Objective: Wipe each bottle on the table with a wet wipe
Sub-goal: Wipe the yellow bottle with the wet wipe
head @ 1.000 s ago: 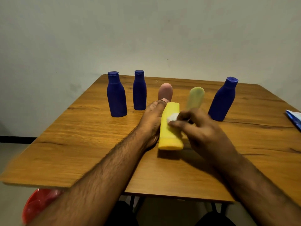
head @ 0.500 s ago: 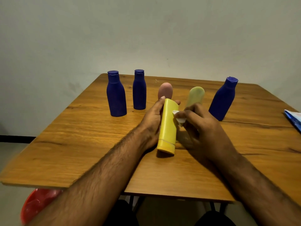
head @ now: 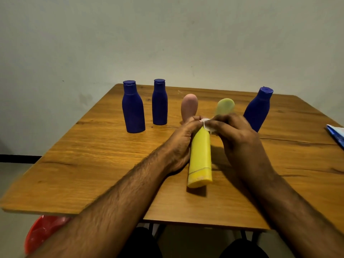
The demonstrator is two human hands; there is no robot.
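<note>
Resting on a wooden table (head: 93, 155) by a pale wall (head: 167, 34), the yellow bottle (head: 200, 157) is gripped by the left hand (head: 181, 144) while the right hand (head: 236, 138) pinches a white wipe (head: 206, 125) to its top; no legible writing.

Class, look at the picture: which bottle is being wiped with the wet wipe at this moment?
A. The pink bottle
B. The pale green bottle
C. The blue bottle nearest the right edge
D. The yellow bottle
D: the left hand holds the yellow bottle while the right hand presses the white wet wipe against its far end; the other bottles stand untouched behind.
</note>
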